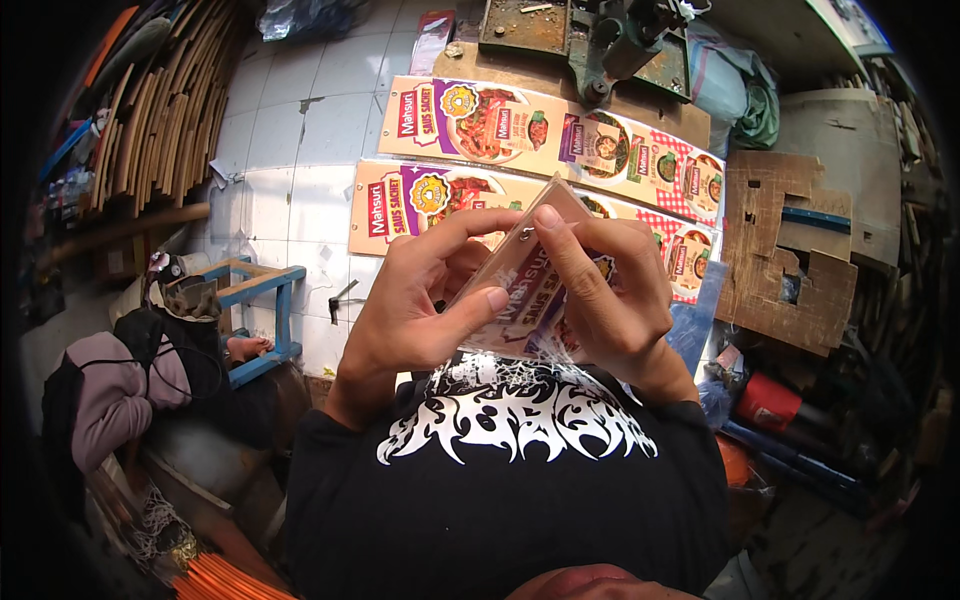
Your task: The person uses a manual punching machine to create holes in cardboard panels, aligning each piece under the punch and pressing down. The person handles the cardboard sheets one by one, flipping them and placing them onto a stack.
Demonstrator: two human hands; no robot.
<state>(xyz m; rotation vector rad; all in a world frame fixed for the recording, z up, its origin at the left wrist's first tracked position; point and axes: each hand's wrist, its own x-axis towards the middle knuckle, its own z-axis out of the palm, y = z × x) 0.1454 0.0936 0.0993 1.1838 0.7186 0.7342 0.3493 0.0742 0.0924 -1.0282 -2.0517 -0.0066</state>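
Note:
Close in front of my chest I hold a printed strip (540, 300) with a glossy clear cover, tilted upright. A small metal eyelet (524, 236) shows near its upper corner. My left hand (405, 305) is closed on the strip's left edge, with the thumb on the front face. At the upper corner, my right hand (622, 285) pinches it near the eyelet, thumb and fingers pressed close. Behind my hands lie two more printed strips, a farther one (545, 125) and a nearer one (385, 245). My hands and the held strip partly cover the nearer one.
A heavy metal hand press (612, 65) stands at the far side. Worn cardboard (775, 255) lies to the right, near a red cylinder-shaped object (768, 402). At left are a blue stool frame (290, 325), a person's bare foot (247, 348) and stacked boards (170, 140).

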